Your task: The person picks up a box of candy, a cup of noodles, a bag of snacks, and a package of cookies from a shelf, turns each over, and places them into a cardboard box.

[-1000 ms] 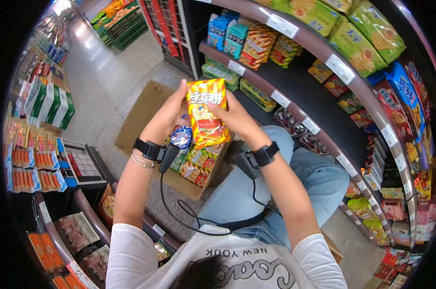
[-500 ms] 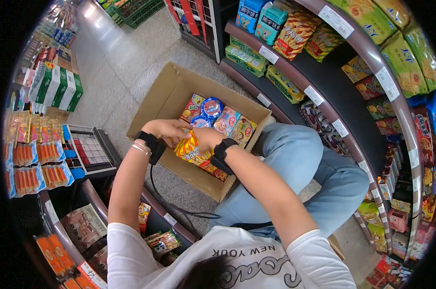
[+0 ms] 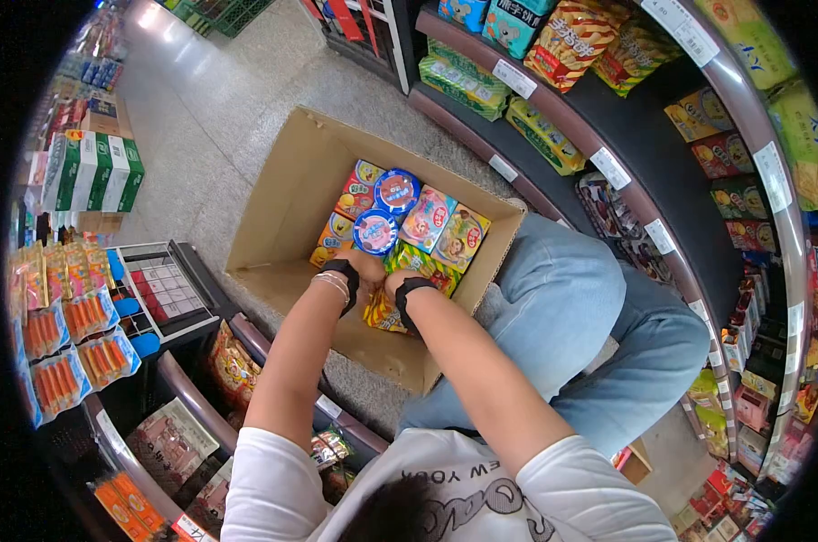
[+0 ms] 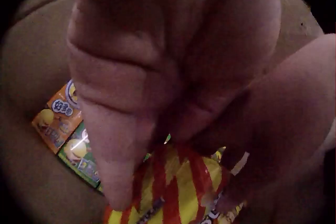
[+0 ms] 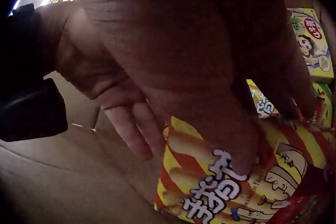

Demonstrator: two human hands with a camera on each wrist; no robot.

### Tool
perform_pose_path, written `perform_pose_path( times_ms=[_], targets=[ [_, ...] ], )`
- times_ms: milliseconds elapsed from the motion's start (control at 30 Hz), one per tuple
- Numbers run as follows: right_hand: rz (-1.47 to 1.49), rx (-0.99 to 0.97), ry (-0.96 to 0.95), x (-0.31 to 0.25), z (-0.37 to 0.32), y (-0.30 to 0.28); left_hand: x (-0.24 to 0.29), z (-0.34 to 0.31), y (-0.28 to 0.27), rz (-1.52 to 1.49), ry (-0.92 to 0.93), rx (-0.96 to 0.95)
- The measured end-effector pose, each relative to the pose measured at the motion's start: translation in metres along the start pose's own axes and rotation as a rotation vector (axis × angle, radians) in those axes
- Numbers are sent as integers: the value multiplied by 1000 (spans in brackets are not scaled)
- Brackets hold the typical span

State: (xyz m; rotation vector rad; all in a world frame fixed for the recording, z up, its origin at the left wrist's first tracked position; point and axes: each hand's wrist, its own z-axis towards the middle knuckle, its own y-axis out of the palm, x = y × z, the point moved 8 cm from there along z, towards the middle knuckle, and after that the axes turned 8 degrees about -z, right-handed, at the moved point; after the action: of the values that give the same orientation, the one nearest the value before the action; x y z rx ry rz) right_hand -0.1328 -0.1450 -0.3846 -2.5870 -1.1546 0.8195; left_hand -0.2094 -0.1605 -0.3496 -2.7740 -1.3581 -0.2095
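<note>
Deep in the cardboard box, both hands are at a red-and-yellow striped snack bag. My left hand is at the bag's left end; in the left wrist view its long fingers reach down along the striped wrapper. From the other side my right hand grips the bag, its thumb pressed on the printed front in the right wrist view. The bag lies low, beside a green-and-yellow snack bag. The fingers behind the wrapper are partly hidden.
Two round blue-lidded tubs and several small snack boxes fill the box's far part. Curved store shelves of packets rise on the right, and more shelving stands left. The person's bent knee touches the box's right side.
Both hands brought the striped snack bag down from above the box into its near part. The view shifted, and the box's round tubs and snack boxes now show more fully.
</note>
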Motion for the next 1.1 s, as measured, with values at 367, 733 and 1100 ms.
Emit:
perform_pose_path(
  times_ms=[367,733,1100],
  targets=[
    [127,71,143,10,16,17,6,30,-5,238,205,184],
    [341,192,232,17,-57,-30,36,-36,5,524,-2,379],
    [402,738,-62,20,-110,-134,-12,68,-34,241,641,155]
  ],
)
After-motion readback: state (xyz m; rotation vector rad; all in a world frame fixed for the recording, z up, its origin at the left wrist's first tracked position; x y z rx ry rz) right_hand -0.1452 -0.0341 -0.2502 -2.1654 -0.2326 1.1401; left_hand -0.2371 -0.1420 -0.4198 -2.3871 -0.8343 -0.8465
